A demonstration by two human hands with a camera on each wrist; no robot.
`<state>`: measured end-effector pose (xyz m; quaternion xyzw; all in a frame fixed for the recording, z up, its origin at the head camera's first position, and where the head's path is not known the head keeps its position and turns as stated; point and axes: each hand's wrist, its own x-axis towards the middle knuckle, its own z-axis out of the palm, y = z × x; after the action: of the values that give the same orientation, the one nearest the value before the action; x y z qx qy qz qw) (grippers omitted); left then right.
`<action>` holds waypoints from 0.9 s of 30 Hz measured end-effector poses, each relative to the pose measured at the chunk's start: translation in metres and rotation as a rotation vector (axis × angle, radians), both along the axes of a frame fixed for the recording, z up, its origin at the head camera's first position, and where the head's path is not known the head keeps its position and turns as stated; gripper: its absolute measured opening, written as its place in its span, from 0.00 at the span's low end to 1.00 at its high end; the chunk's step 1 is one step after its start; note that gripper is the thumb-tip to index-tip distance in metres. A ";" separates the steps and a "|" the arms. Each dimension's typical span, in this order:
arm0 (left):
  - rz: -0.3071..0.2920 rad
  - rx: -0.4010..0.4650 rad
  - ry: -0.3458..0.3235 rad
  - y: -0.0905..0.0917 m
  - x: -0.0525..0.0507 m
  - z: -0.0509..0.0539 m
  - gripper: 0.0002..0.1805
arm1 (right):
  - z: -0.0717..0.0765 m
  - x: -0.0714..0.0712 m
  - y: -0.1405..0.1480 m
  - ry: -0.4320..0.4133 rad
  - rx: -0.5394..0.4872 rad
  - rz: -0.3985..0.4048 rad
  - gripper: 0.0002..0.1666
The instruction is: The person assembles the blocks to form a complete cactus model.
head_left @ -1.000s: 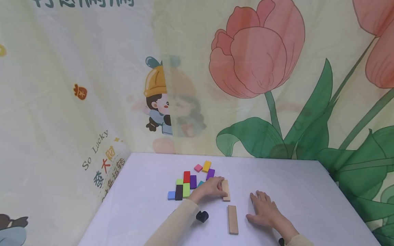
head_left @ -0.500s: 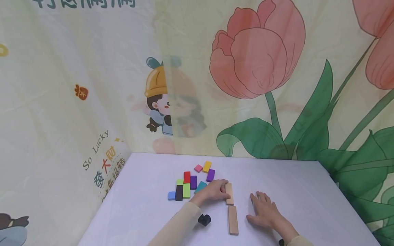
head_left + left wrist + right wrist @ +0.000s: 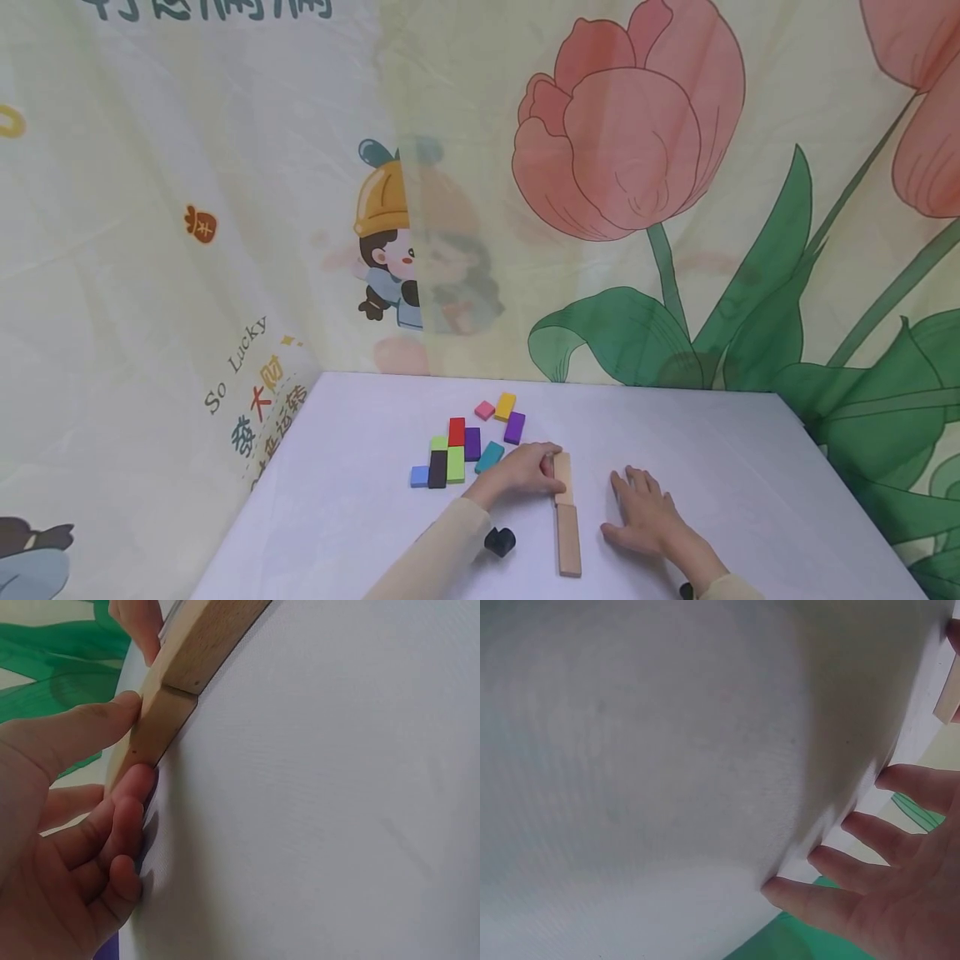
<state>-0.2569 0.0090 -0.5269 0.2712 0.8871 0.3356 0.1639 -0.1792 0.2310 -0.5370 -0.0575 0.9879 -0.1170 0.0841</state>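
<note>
l hand (image 3: 521, 472) pinches wood blk (image 3: 565, 477) on tbl (image 3: 690, 433), touching 2nd blk (image 3: 568, 541)

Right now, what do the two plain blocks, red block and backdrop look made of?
Far plain block, near plain block: wood, smooth and matte, likely unpainted; tan grain and small dark specks in the left wrist view.
Red block: painted wood or plastic; even colour, too small to tell.
Backdrop: probably printed thin fabric, matte; soft creases.
</note>
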 end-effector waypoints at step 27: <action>-0.019 -0.019 -0.011 -0.004 0.004 -0.001 0.31 | 0.002 0.024 -0.039 0.047 -0.462 0.124 0.23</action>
<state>-0.2533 0.0047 -0.5278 0.2761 0.8868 0.3272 0.1743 -0.1548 0.1922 -0.5346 -0.1384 0.9312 -0.3331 0.0526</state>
